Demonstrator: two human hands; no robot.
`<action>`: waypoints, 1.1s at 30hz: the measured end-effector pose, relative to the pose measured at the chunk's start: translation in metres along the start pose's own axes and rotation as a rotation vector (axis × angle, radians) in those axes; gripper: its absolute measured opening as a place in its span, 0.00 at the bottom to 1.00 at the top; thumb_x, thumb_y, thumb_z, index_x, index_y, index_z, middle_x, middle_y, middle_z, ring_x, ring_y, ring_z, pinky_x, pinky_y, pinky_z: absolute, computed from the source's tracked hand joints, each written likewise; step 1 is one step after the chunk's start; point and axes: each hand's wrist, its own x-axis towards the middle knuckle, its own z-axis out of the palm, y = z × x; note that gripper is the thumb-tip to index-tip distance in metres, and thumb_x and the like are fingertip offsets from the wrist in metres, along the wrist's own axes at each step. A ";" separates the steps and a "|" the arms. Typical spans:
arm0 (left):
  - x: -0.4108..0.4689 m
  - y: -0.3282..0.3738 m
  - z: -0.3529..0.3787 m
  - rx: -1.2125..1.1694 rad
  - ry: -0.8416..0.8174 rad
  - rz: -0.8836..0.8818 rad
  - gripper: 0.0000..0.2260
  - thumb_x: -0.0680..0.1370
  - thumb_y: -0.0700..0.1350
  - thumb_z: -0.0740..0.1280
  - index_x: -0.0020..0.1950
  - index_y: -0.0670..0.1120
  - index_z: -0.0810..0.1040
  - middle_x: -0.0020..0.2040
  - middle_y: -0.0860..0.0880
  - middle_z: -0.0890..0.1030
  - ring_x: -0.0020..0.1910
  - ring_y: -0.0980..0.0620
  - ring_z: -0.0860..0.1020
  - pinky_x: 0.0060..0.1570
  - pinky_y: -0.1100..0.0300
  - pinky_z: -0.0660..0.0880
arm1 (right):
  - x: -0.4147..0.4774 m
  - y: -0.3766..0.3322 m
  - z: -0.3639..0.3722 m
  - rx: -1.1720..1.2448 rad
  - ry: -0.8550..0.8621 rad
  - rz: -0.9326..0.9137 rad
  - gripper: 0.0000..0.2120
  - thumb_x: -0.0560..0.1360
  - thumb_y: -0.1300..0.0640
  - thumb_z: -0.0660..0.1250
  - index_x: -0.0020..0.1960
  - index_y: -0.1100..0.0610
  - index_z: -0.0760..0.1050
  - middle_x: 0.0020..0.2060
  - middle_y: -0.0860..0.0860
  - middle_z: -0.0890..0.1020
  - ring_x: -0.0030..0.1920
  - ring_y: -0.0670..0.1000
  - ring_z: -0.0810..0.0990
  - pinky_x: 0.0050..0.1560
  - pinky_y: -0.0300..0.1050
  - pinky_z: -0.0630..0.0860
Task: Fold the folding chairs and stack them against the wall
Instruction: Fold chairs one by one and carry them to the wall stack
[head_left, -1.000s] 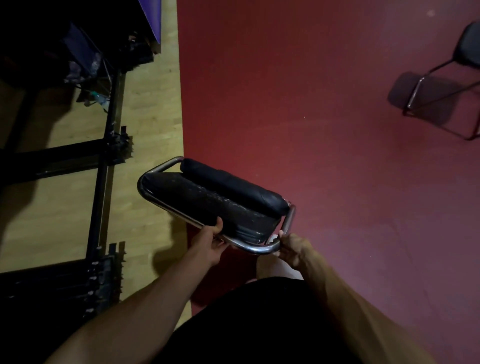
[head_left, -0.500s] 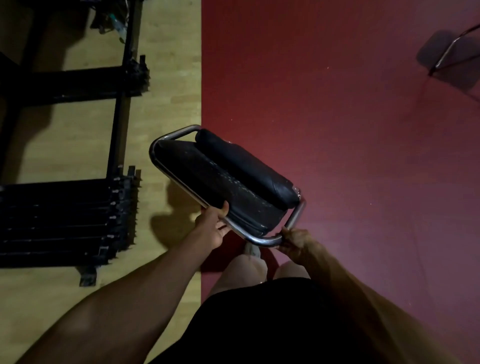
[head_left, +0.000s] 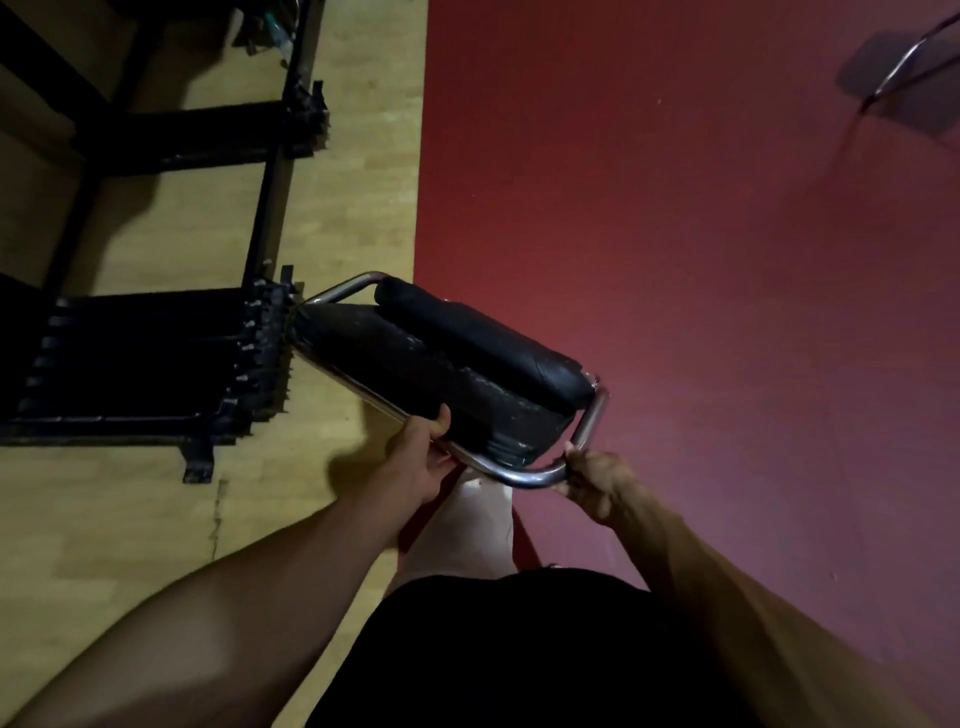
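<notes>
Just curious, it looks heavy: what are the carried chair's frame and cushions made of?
The frame looks like polished metal tubing, perhaps chromed steel: it glints silver. The cushions seem black vinyl or leather over padding, scuffed with pale marks; the dim light leaves open which.

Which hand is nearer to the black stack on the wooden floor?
Left. The left hand grips the folded chair just right of the black stack; the right hand holds its frame corner, farther right.

A black folded stack (head_left: 145, 364) blocks the left; the red mat (head_left: 675, 260) at right lies open
</notes>
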 end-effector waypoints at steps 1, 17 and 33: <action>-0.010 -0.019 -0.008 -0.003 0.016 -0.018 0.15 0.76 0.39 0.70 0.62 0.38 0.75 0.52 0.41 0.80 0.48 0.43 0.79 0.46 0.48 0.76 | -0.005 0.017 -0.012 0.002 0.010 0.006 0.11 0.79 0.61 0.64 0.38 0.62 0.72 0.33 0.56 0.73 0.32 0.51 0.72 0.23 0.39 0.76; -0.085 -0.189 -0.194 0.064 0.011 -0.109 0.24 0.77 0.37 0.70 0.71 0.39 0.67 0.72 0.39 0.69 0.73 0.39 0.66 0.70 0.43 0.67 | -0.094 0.269 -0.062 -0.016 0.078 0.104 0.07 0.79 0.62 0.62 0.44 0.63 0.74 0.35 0.58 0.77 0.29 0.51 0.78 0.23 0.40 0.76; -0.148 -0.282 -0.411 0.156 -0.075 -0.069 0.10 0.78 0.39 0.69 0.58 0.40 0.73 0.57 0.43 0.79 0.62 0.42 0.75 0.68 0.43 0.69 | -0.207 0.494 -0.025 0.034 0.050 0.093 0.13 0.81 0.64 0.58 0.38 0.64 0.70 0.36 0.60 0.74 0.36 0.56 0.75 0.39 0.50 0.76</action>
